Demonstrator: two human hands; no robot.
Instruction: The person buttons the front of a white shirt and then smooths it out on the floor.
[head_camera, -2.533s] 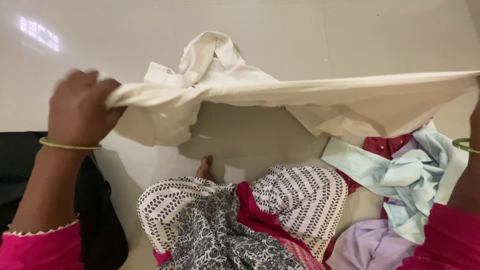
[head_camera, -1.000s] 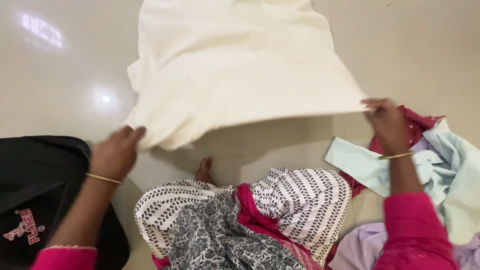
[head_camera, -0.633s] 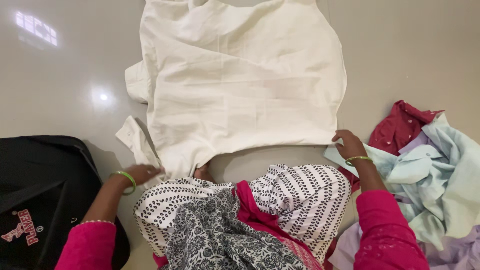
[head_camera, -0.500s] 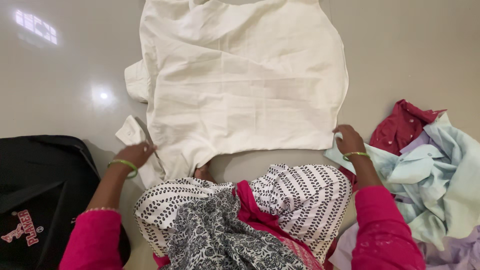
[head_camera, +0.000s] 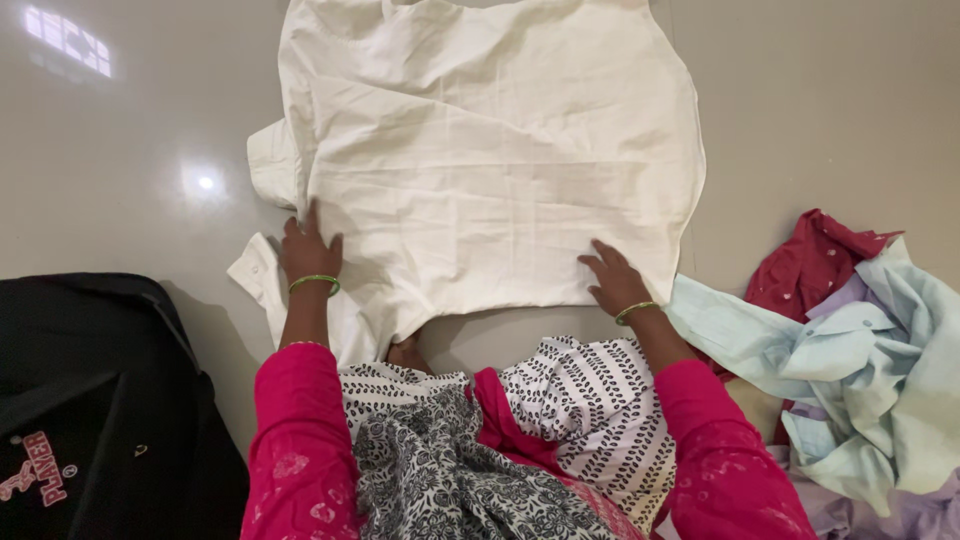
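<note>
Cream cotton shirt (head_camera: 490, 150) spread flat on the glossy grey floor (head_camera: 120, 120), not yet folded.
Left hand (head_camera: 310, 250) and right hand (head_camera: 615, 282) press its lower edge, fingers splayed, gripping nothing; heaped clothes (head_camera: 860, 340) wait alongside.

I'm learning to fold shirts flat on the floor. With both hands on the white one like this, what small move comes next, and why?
Probably sweep the left hand outward along the white shirt toward the sleeve bunched at its left edge. That sleeve lies crumpled and creases cross the cloth, while the right hand already pins the lower hem flat.
</note>
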